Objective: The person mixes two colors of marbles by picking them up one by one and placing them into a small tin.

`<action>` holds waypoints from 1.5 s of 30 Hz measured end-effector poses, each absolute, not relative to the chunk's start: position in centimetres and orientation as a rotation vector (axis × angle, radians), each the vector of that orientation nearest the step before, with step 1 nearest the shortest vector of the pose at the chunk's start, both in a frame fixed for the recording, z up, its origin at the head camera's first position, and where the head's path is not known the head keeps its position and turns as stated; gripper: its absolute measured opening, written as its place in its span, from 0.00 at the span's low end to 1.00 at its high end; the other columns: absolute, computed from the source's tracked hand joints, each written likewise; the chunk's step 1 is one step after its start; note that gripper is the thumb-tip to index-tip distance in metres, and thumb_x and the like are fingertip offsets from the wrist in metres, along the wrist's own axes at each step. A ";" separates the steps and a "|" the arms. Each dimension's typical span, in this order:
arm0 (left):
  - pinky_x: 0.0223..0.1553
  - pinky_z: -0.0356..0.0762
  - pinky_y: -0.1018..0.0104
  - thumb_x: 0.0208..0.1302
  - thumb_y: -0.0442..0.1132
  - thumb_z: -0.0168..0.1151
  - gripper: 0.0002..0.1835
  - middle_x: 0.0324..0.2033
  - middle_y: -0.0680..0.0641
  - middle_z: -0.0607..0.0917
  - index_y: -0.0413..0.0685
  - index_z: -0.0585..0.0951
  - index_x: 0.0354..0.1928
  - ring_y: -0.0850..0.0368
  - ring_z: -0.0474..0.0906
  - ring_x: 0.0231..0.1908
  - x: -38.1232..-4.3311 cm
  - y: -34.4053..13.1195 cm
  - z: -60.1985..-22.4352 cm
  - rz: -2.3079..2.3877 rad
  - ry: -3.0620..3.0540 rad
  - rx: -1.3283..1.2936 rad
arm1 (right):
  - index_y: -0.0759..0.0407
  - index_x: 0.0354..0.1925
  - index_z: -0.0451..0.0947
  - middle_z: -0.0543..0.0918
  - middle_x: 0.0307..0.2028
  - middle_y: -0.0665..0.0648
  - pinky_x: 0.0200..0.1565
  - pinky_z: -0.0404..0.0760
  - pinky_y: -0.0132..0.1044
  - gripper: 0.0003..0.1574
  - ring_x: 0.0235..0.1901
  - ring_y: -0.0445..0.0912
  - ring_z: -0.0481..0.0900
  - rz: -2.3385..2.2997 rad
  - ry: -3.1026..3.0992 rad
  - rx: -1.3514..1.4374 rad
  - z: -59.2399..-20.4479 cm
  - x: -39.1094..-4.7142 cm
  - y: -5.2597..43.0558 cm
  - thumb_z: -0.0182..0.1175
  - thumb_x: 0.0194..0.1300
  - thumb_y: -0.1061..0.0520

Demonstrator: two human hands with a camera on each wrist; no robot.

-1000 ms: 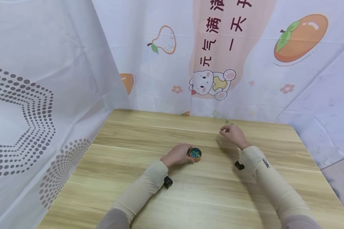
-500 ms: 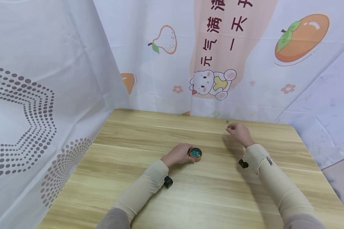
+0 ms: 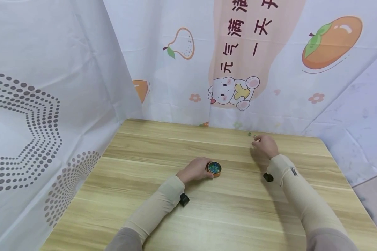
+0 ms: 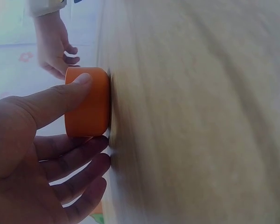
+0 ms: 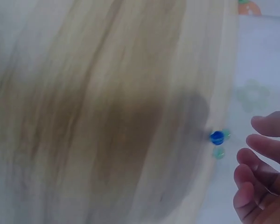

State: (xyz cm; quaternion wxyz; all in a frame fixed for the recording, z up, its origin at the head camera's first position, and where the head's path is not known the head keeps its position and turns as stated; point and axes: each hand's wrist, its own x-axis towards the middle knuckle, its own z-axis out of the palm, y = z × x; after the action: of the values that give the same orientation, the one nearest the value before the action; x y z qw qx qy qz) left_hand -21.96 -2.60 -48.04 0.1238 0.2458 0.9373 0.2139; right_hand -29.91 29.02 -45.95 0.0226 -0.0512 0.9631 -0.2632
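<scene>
My left hand (image 3: 196,169) grips a short, round orange container (image 3: 215,173) on the table. The thumb presses its near side in the left wrist view, and the fingers curl behind the orange container (image 4: 91,112). Inside it, glassy blue and green marbles (image 3: 214,168) show. At the table's far edge my right hand (image 3: 265,145) hovers low with loosely curled fingers and nothing between thumb and forefinger. Right in front of those fingertips, in the right wrist view, lie a blue swirled marble (image 5: 217,137) and pale green marbles (image 5: 219,153). A small green marble (image 3: 249,134) also shows in the head view.
The wood-grain table (image 3: 144,146) ends at a printed cloth curtain (image 3: 166,87) close behind the loose marbles. Another curtain with dot patterns (image 3: 50,52) hangs along the left side. Each wrist carries a small black camera (image 3: 184,199).
My right hand has shifted to the right and slightly farther back, toward the marbles at the far edge. The left hand and the orange container have stayed in place.
</scene>
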 end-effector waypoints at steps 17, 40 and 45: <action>0.55 0.76 0.64 0.55 0.51 0.72 0.31 0.51 0.48 0.84 0.46 0.77 0.59 0.55 0.79 0.51 -22.0 -2.6 -47.7 0.635 2.728 0.705 | 0.72 0.53 0.76 0.79 0.53 0.75 0.53 0.75 0.59 0.25 0.52 0.69 0.76 -0.733 2.940 -0.082 -47.9 -31.4 30.2 0.53 0.70 0.52; 0.54 0.76 0.64 0.55 0.51 0.72 0.31 0.51 0.49 0.84 0.46 0.77 0.59 0.55 0.79 0.51 -21.8 -2.6 -47.8 0.638 2.721 0.696 | 0.65 0.50 0.81 0.82 0.50 0.71 0.50 0.75 0.57 0.20 0.50 0.66 0.78 -0.783 2.926 -0.067 -48.5 -31.5 29.9 0.56 0.68 0.53; 0.55 0.75 0.63 0.56 0.51 0.72 0.31 0.51 0.48 0.84 0.45 0.77 0.59 0.55 0.79 0.52 -21.9 -2.6 -47.9 0.630 2.721 0.695 | 0.65 0.49 0.82 0.84 0.44 0.69 0.45 0.77 0.52 0.20 0.44 0.61 0.79 -0.812 2.929 -0.064 -48.6 -31.4 29.9 0.57 0.68 0.52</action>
State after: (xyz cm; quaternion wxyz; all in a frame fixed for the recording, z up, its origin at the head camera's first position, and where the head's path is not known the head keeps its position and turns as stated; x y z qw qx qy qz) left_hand -21.93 -2.62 -47.94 0.1314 0.2394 0.9372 0.2171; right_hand -31.41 29.93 -48.61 0.0505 -0.0209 0.9622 -0.2669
